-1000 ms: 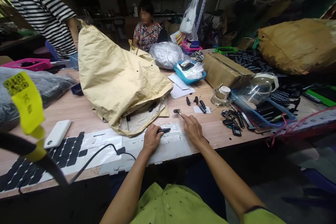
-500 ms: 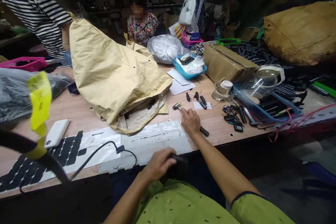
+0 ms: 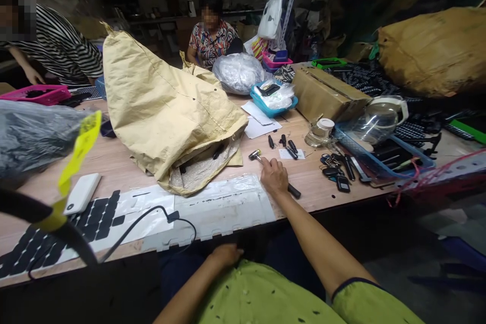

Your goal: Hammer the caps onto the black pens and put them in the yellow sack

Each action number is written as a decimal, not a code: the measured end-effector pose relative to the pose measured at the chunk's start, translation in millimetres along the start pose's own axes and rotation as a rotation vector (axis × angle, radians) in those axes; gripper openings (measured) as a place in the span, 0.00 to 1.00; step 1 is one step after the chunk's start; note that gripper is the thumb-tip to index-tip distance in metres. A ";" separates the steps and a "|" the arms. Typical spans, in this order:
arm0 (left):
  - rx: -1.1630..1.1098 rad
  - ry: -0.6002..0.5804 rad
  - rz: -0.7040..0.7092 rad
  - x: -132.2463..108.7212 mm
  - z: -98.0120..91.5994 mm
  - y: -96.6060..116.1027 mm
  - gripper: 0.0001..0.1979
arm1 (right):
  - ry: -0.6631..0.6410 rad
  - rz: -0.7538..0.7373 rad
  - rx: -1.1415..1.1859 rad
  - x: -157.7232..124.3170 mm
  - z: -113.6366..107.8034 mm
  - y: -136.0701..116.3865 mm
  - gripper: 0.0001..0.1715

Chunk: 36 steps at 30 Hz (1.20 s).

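Note:
My right hand [image 3: 275, 176] rests on the table near its front edge, its fingers closed round the middle of a small hammer [image 3: 294, 191]. The hammer's metal head shows beyond my fingertips, and its black handle end sticks out behind the hand. Low against the green shirt is my left hand [image 3: 227, 255], below the table edge; its fingers are mostly hidden in shadow, and no held object can be made out. Several small black pieces [image 3: 292, 146] lie beyond my right hand, some on a white paper.
A large beige sack [image 3: 167, 106] lies open toward me. Left are a white power bank [image 3: 82, 193] and black cable. Right are keys [image 3: 331, 167], a blue tray [image 3: 421, 163], a jar and a carton [image 3: 326, 92]. Two people are across the table.
My left hand has drawn down toward my lap, and the dark object it held is no longer distinguishable. My right hand stays on the hammer. The striped-shirt person has bent lower.

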State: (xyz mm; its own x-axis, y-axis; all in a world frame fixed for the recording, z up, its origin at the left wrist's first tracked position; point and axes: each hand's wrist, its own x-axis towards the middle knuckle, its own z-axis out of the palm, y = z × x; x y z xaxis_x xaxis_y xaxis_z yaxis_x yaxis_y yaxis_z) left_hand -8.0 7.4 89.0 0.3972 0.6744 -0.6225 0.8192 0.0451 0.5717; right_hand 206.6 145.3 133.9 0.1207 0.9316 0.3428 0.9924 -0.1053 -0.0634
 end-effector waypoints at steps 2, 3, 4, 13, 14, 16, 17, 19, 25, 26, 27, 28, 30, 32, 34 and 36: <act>0.017 -0.162 0.125 -18.4 -15.9 17.5 0.24 | 0.004 0.007 -0.002 -0.3 0.0 0.0 0.22; -0.004 -0.258 0.231 -26.2 -27.4 27.9 0.25 | 0.005 0.008 -0.002 -0.5 0.0 0.0 0.21; -0.068 -0.335 0.342 -31.5 -41.2 38.8 0.25 | 0.005 0.007 -0.002 -0.7 0.0 0.1 0.21; -0.344 1.041 0.043 53.7 -179.4 74.0 0.10 | 0.020 -0.004 -0.023 -1.7 2.4 -0.7 0.21; -0.307 1.091 -0.030 65.0 -186.9 71.8 0.11 | 0.016 -0.004 -0.024 -1.5 2.6 -1.1 0.21; -0.251 1.095 -0.124 79.4 -196.4 67.6 0.10 | 0.005 0.000 -0.024 -1.1 2.4 -2.0 0.22; -0.230 1.085 -0.145 82.3 -198.6 65.6 0.08 | -0.002 0.004 -0.025 -0.8 2.2 -2.5 0.22; -0.191 1.069 -0.122 80.3 -197.7 60.8 0.05 | -0.013 0.013 -0.025 -0.3 1.5 -3.3 0.23; -0.049 0.899 0.355 47.5 -150.1 34.3 0.07 | -0.027 0.017 -0.002 -0.6 -0.5 -4.1 0.23; -0.037 0.873 0.385 44.1 -139.8 30.1 0.07 | -0.027 0.016 0.004 -0.6 -0.7 -3.8 0.23; -0.028 0.858 0.393 42.2 -130.7 26.6 0.07 | -0.027 0.015 0.011 -0.3 -0.9 -3.3 0.23; -0.021 0.850 0.389 41.7 -123.5 24.1 0.07 | -0.027 0.013 0.018 0.3 -1.0 -2.5 0.23; -0.009 0.845 0.382 43.6 -115.2 21.9 0.07 | -0.030 0.008 0.039 2.4 -1.7 0.1 0.23; 0.000 0.839 0.384 46.6 -113.7 22.6 0.07 | -0.043 0.011 0.077 4.3 -3.8 3.1 0.23; 0.002 0.828 0.371 48.3 -115.4 24.6 0.07 | -0.058 0.026 0.148 2.7 -8.0 5.1 0.24; -0.002 0.819 0.349 48.1 -117.1 26.7 0.07 | -0.049 0.031 0.277 -5.5 -14.5 4.1 0.25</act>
State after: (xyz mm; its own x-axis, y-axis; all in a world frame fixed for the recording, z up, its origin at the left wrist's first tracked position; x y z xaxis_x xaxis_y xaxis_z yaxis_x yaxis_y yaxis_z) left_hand -15.4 127.3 137.0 0.2031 0.9652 0.1646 0.7061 -0.2608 0.6583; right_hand 210.4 134.7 145.3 0.1428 0.9457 0.2919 0.9434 -0.0408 -0.3293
